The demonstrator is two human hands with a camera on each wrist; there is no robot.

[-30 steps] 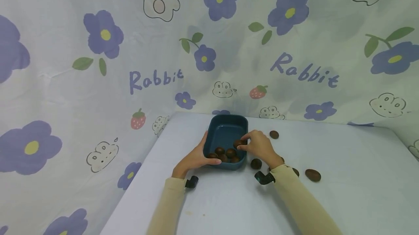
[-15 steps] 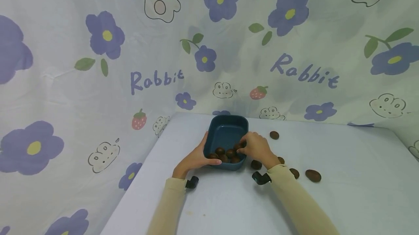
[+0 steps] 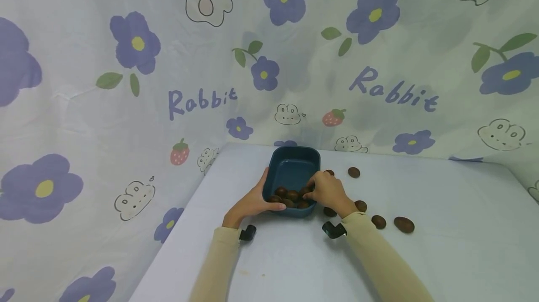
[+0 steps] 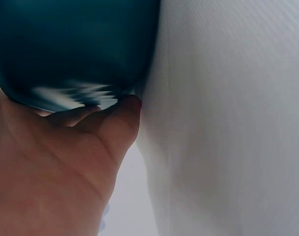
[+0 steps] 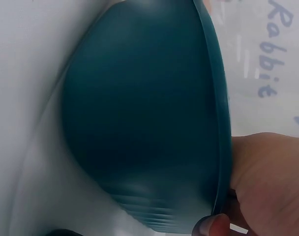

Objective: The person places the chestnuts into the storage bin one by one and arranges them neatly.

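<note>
A dark teal rectangular box stands on the table with several brown chestnuts gathered at its near end. My left hand grips the box at its near left corner, the thumb over the near rim and the fingers along the outer side. In the left wrist view, the left hand's curled fingers lie against the box wall. Reaching over the right rim, my right hand pinches a chestnut low among the others; its far side is hidden. The right wrist view shows that hand beside the box rim.
Loose chestnuts lie right of the box: one at the back, another behind the right hand, one by the right wrist, and more near the sleeve. A patterned cloth hangs along the table's back and left.
My right hand has lowered its chestnut into the box, and the chestnuts around it have shifted slightly left. A chestnut behind the right hand has come into view. The left hand keeps its hold.
</note>
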